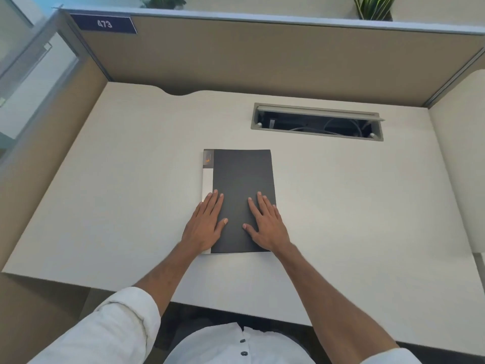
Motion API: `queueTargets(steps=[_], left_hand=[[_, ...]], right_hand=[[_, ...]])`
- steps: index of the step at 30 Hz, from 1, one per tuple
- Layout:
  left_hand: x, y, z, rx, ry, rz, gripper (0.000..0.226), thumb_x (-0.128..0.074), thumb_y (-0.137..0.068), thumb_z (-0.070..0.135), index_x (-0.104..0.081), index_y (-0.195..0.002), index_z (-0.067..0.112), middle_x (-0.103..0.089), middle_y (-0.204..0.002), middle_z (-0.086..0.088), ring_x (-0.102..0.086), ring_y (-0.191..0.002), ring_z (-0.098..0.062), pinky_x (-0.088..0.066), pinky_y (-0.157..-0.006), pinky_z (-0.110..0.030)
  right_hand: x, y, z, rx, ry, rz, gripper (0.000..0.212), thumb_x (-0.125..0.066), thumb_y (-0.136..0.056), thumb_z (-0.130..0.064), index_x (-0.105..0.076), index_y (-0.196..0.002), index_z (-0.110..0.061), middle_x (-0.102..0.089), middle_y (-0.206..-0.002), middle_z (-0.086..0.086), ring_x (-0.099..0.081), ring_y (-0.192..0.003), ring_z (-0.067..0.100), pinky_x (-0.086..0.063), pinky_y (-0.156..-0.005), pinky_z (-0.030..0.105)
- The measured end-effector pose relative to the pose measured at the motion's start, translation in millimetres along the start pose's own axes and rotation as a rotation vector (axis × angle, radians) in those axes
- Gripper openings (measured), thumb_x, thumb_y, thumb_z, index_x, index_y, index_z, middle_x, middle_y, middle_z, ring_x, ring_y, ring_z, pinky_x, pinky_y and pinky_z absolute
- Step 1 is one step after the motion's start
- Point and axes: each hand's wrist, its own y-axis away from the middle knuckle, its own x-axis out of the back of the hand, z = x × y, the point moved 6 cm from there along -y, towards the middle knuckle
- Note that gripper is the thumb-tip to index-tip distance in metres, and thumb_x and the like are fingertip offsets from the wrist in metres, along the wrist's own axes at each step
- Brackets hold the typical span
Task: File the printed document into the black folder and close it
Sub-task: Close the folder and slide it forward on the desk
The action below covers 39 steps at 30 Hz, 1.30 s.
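Observation:
A black folder (241,174) lies shut and flat on the cream desk (131,179), its white spine strip along the left edge. My left hand (206,224) rests flat on the folder's lower left part, fingers spread, overlapping the spine. On the lower right part lies my right hand (266,222), palm down with the fingers apart. Neither hand grips anything. No printed document shows outside the folder.
An open cable hatch (317,122) with wires inside sits in the desk behind and to the right of the folder. Tan partition walls (262,56) enclose the desk at the back and both sides. A plant (372,6) stands beyond the partition.

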Motion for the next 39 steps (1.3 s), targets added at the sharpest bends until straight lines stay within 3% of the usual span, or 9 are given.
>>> queueTargets(steps=[20, 39], left_hand=[[71.8, -112.4, -122.5, 0.0, 0.0, 0.001, 0.075, -0.034, -0.119, 0.044, 0.003, -0.179, 0.018, 0.012, -0.187, 0.0, 0.006, -0.176, -0.019, -0.007, -0.144, -0.041], [109.6, -237.1, -143.2, -0.093, -0.048, 0.036, 0.071, -0.031, -0.119, 0.033, 0.004, -0.179, 0.018, 0.012, -0.187, -0.001, 0.006, -0.176, -0.02, -0.004, -0.144, -0.044]], right_hand=[[28.5, -159.8, -81.8, -0.017, -0.032, 0.001, 0.085, -0.047, -0.112, -0.056, -0.002, -0.178, -0.028, 0.012, -0.186, 0.001, 0.007, -0.175, 0.023, -0.004, -0.143, 0.044], [61.6, -259.6, -70.6, -0.124, -0.045, 0.066, 0.085, -0.043, -0.112, -0.061, -0.001, -0.178, -0.029, 0.013, -0.186, 0.002, 0.009, -0.174, 0.024, -0.005, -0.142, 0.046]])
